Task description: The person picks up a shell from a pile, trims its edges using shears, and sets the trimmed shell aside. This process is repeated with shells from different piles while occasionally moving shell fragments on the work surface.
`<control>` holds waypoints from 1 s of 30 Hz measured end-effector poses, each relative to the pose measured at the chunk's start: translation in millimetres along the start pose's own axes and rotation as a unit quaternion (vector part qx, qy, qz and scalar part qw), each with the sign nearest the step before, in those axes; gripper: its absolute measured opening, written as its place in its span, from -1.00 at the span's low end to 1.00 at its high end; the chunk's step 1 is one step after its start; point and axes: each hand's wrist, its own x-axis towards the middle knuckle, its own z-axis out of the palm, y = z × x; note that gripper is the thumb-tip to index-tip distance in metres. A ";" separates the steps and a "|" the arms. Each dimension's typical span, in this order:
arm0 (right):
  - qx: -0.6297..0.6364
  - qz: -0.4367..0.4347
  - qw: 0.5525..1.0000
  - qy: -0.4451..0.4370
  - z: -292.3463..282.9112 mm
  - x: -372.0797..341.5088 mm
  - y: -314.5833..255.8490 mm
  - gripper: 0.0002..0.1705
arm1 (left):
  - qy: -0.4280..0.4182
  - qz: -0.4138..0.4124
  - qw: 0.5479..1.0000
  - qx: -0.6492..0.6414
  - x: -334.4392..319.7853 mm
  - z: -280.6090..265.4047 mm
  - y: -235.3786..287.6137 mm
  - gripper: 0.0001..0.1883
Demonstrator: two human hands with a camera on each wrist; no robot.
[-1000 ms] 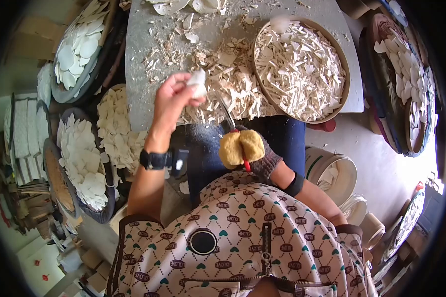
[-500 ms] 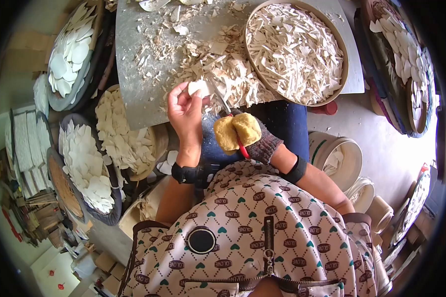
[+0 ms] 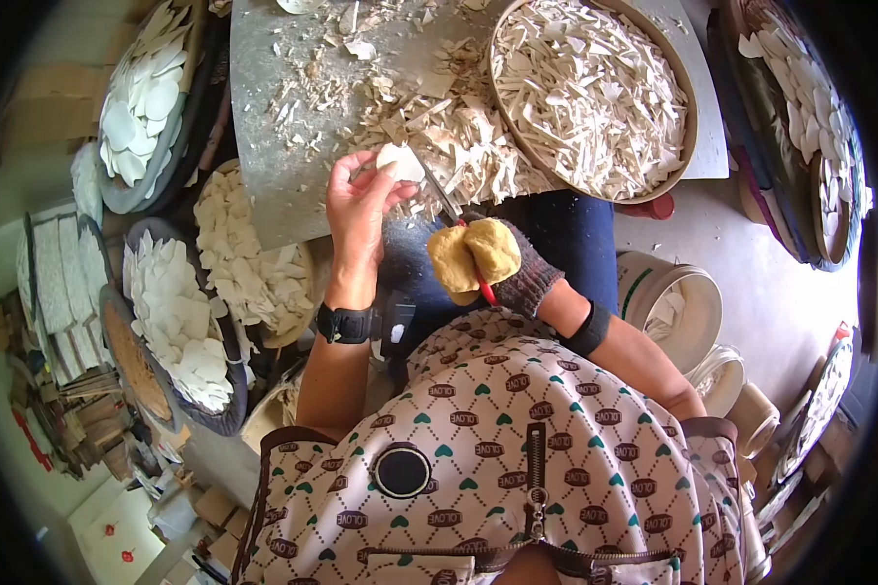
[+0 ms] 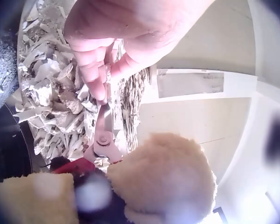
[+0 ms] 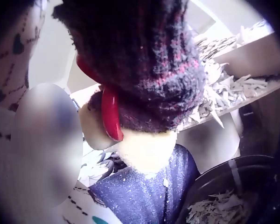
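Observation:
A thin white piece [image 3: 400, 163] is pinched between the thumb and fingers of the bare left hand [image 3: 359, 200], over the table's front edge. Round the red handles [image 5: 111, 113] of a pair of scissors, the gloved right hand [image 5: 140, 65] is curled; yellow sponge-like padding [image 3: 473, 257] covers part of the grip. The scissor blades [image 3: 439, 187] point up and left, beside the white piece. In the left wrist view the blade pivot [image 4: 103, 138] shows just below the left fingertips. Whether the blades touch the piece cannot be told.
Loose shavings [image 3: 458, 132] lie heaped on the grey table [image 3: 273, 200]. A round tray of strips [image 3: 693, 117] stands at its right. Baskets of white pieces [image 3: 180, 322] stand at the left, more trays [image 3: 800, 107] at the right, and a white bucket [image 3: 688, 312] on the floor.
Over the last second the left hand has brought the white piece to the right, beside the scissor blades. The right hand keeps its grip on the scissors. The head view has shifted slightly.

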 end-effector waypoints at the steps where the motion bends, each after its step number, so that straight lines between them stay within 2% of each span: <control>1: 0.080 0.032 0.996 0.009 0.9 0.8 -1.0 -0.66 | -0.003 0.000 1.000 0.004 -0.1 -0.1 2.4 -0.69; 2: 0.159 0.062 0.985 0.024 1.8 1.6 -2.0 -0.66 | -0.017 -0.008 1.000 0.004 -1.3 0.9 4.3 -0.69; 3: 0.284 0.120 0.951 0.039 3.6 2.6 -3.1 -0.65 | -0.029 -0.017 0.999 0.003 -3.7 3.0 6.1 -0.69; 4: 0.403 0.177 0.896 0.054 5.1 3.3 -3.7 -0.65 | -0.043 -0.027 0.999 0.003 -6.0 4.9 7.9 -0.69; 6: 0.416 0.176 0.892 0.028 4.6 6.0 -6.2 -0.63 | -0.037 -0.032 0.999 -0.005 -7.7 6.4 10.3 -0.70; 8: 0.261 0.110 0.959 0.004 1.6 8.4 -1.4 -0.63 | -0.025 -0.038 0.999 -0.021 -7.4 5.6 7.0 -0.70; 9: 0.091 0.042 0.995 -0.009 -0.1 9.2 7.3 -0.64 | -0.015 -0.037 0.999 -0.029 -7.0 6.1 4.4 -0.70; 11: -0.038 -0.012 0.999 -0.011 -0.5 6.2 12.9 -0.65 | 0.004 -0.037 0.998 -0.043 -6.5 7.0 -0.8 -0.72; 14: 0.040 0.021 0.999 0.010 0.7 -0.1 13.6 -0.66 | 0.015 -0.041 0.999 -0.016 -5.8 9.7 0.3 -0.75; 15: 0.028 0.025 0.999 0.009 -0.7 0.3 11.7 -0.66 | 0.008 -0.039 0.999 -0.010 -5.6 9.2 1.3 -0.75; 17: 0.086 0.033 0.996 0.000 -1.7 1.9 7.9 -0.68 | -0.006 -0.035 0.999 0.001 -5.4 6.9 3.9 -0.76; 19: 0.238 0.053 0.970 -0.010 -1.0 4.2 5.8 -0.72 | -0.025 -0.035 0.999 0.011 -5.5 5.2 8.1 -0.76; 20: 0.317 0.070 0.946 -0.009 -0.6 4.9 5.2 -0.73 | -0.034 -0.035 0.999 0.016 -6.1 4.7 9.6 -0.76; 22: 0.493 0.128 0.861 0.004 1.1 4.4 5.2 -0.76 | -0.043 -0.034 0.998 0.018 -7.7 4.6 10.2 -0.75; 26: 0.295 0.102 0.948 -0.059 -7.6 10.0 -2.2 -0.77 | -0.026 0.016 0.999 0.040 -8.0 -0.5 5.4 -0.73; 27: 0.164 0.051 0.983 -0.070 -10.0 11.2 -9.4 -0.78 | -0.007 0.031 0.999 0.019 -8.0 1.0 2.9 -0.73; 28: 0.029 -0.001 0.996 -0.079 -12.1 12.5 -18.1 -0.78 | 0.013 0.046 0.999 -0.001 -8.2 4.2 -0.1 -0.74; 29: -0.106 -0.053 0.989 -0.085 -12.8 14.0 -23.4 -0.79 | 0.031 0.061 0.997 -0.021 -7.6 6.4 -1.8 -0.74; 30: -0.066 -0.044 0.994 -0.068 -10.8 13.3 -20.3 -0.78 | 0.030 0.051 0.998 -0.010 -6.9 6.6 -1.0 -0.74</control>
